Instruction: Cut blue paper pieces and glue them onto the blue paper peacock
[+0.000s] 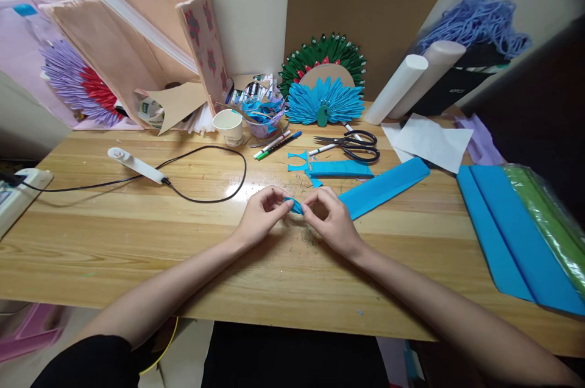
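Note:
Between my two hands, over the middle of the table, is a small folded piece of blue paper (295,205). My left hand (265,214) pinches its left end, and my right hand (331,217) pinches the right end. Most of the piece is hidden by the fingers. Just behind my right hand lies a long folded blue strip (388,187). Beyond it are a shorter blue strip (340,169) and a cut-out blue scrap (297,161). Black-handled scissors (361,145) rest behind these, pointing left.
A white glue gun (134,164) with a looping black cord lies left. At the back stand a paper cup (228,126), a bowl of blue scraps (262,117) and a blue-and-green paper peacock (324,105). Folded blue sheets (512,242) and a green packet (548,223) lie right.

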Demonstrator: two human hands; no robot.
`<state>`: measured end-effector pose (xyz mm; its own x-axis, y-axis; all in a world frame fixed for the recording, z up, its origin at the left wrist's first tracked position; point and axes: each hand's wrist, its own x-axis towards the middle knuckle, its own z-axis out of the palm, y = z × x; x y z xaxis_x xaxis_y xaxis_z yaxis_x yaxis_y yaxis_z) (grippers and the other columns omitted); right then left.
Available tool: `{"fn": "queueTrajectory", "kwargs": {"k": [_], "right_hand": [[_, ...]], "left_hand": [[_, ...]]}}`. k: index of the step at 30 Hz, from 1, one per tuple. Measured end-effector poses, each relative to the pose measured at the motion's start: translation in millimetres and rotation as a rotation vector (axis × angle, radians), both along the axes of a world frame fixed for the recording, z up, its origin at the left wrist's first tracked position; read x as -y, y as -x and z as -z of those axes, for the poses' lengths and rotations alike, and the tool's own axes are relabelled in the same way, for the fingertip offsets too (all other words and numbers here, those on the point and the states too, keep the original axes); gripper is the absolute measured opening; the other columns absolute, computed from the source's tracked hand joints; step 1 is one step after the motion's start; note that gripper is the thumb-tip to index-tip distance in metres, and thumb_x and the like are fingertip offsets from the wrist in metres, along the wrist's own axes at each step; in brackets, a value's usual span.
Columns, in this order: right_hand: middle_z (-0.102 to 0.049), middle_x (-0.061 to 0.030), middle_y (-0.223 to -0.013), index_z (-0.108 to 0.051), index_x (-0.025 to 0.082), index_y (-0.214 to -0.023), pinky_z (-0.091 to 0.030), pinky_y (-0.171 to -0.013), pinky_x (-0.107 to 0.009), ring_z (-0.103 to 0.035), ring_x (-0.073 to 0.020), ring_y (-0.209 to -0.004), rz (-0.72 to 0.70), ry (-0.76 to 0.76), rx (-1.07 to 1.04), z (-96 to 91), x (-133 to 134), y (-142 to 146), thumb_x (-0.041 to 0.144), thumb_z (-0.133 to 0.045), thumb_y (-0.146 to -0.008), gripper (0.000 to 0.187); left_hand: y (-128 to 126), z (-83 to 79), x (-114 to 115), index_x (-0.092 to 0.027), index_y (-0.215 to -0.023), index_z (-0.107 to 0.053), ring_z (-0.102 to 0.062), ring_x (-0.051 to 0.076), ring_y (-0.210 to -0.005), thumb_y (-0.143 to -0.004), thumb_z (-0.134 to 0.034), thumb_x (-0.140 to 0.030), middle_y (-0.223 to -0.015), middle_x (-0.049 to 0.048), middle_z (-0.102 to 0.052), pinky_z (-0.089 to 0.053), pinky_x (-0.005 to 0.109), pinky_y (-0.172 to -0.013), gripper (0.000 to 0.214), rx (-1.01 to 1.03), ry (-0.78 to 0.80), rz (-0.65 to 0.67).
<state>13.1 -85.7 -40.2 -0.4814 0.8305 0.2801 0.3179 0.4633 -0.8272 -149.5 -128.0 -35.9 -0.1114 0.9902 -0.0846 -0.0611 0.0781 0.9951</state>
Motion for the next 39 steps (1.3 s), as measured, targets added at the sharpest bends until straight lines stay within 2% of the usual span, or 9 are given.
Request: {"fn": "queueTrajectory", "kwargs": {"k": [3, 6, 9, 11, 14, 21, 31, 39], "right_hand": [[-0.056, -0.0014, -0.077, -0.053, 0.021, -0.073, -0.042, -0.073, -0.031, -0.053, -0.0172, -0.08, 0.015, 0.019, 0.004, 0.3, -0.1, -0.6, 0.021, -0.056, -0.081, 0.009], [-0.059, -0.0014, -0.076, -0.054, 0.02, -0.074, -0.044, -0.071, -0.031, -0.056, -0.0164, -0.076, 0.002, 0.112, -0.001, 0.6, 0.3, -0.7, 0.024, -0.054, -0.083, 0.009], [-0.062, -0.0026, -0.081, -0.055, 0.02, -0.084, -0.047, -0.069, -0.03, -0.059, -0.0159, -0.076, -0.035, 0.225, -0.08, 0.5, 0.3, -0.6, 0.027, -0.054, -0.084, 0.008], [-0.063, -0.0036, -0.086, -0.055, 0.02, -0.092, -0.049, -0.07, -0.03, -0.061, -0.016, -0.078, -0.042, 0.252, -0.149, 0.1, 0.2, -0.9, 0.029, -0.057, -0.081, 0.014], [-0.064, -0.0033, -0.085, -0.056, 0.021, -0.093, -0.051, -0.067, -0.03, -0.062, -0.0159, -0.075, -0.054, 0.214, -0.171, -0.5, 0.2, -1.9, 0.03, -0.064, -0.076, 0.021], [-0.067, -0.0031, -0.08, -0.063, 0.021, -0.083, -0.052, -0.067, -0.032, -0.063, -0.0165, -0.07, -0.01, 0.061, -0.111, 0.7, 1.1, -3.7, 0.028, -0.062, -0.079, 0.008], [-0.066, -0.0016, -0.081, -0.063, 0.021, -0.082, -0.05, -0.071, -0.03, -0.062, -0.0156, -0.076, 0.003, 0.11, -0.121, 1.6, -1.5, -3.8, 0.026, -0.059, -0.082, 0.006], [-0.063, -0.0026, -0.081, -0.057, 0.022, -0.083, -0.047, -0.069, -0.03, -0.058, -0.016, -0.074, -0.011, -0.037, -0.038, -2.4, -2.6, -4.5, 0.023, -0.053, -0.086, 0.006]], "left_hand": [[0.4, 1.3, -0.7, -0.014, -0.077, -0.059, -0.052, 0.009, -0.062, -0.069, -0.069, -0.028, -0.069, -0.0009, -0.057, -0.042, 0.021, -0.058, 0.019, -0.005, 0.005, -0.01], [0.7, 2.9, -0.9, -0.014, -0.076, -0.06, -0.053, 0.009, -0.06, -0.069, -0.07, -0.03, -0.066, -0.0005, -0.058, -0.042, 0.021, -0.057, 0.02, -0.018, 0.032, 0.013], [1.2, 3.8, -0.8, -0.014, -0.074, -0.06, -0.054, 0.01, -0.057, -0.069, -0.069, -0.034, -0.064, -0.0001, -0.06, -0.043, 0.022, -0.056, 0.023, -0.025, 0.061, 0.027], [1.8, 3.2, -0.7, -0.013, -0.075, -0.06, -0.056, 0.01, -0.057, -0.069, -0.069, -0.036, -0.063, -0.0001, -0.06, -0.045, 0.023, -0.057, 0.025, -0.014, 0.07, -0.003], [2.5, 0.6, -0.7, -0.013, -0.076, -0.061, -0.058, 0.011, -0.059, -0.067, -0.07, -0.038, -0.066, 0.0007, -0.062, -0.047, 0.023, -0.058, 0.027, 0.021, 0.076, -0.06], [2.2, -2.6, -0.2, -0.013, -0.075, -0.06, -0.061, 0.013, -0.062, -0.065, -0.072, -0.038, -0.068, 0.002, -0.064, -0.051, 0.024, -0.061, 0.029, 0.069, 0.102, -0.08], [1.6, -1.0, 1.1, -0.013, -0.075, -0.06, -0.062, 0.013, -0.068, -0.07, -0.069, -0.033, -0.073, 0.003, -0.065, -0.05, 0.025, -0.065, 0.022, 0.018, 0.023, -0.062], [1.8, -5.2, 2.3, -0.013, -0.073, -0.062, -0.06, 0.012, -0.064, -0.072, -0.068, -0.032, -0.068, 0.0021, -0.063, -0.05, 0.024, -0.063, 0.02, -0.032, 0.011, -0.062]]}}
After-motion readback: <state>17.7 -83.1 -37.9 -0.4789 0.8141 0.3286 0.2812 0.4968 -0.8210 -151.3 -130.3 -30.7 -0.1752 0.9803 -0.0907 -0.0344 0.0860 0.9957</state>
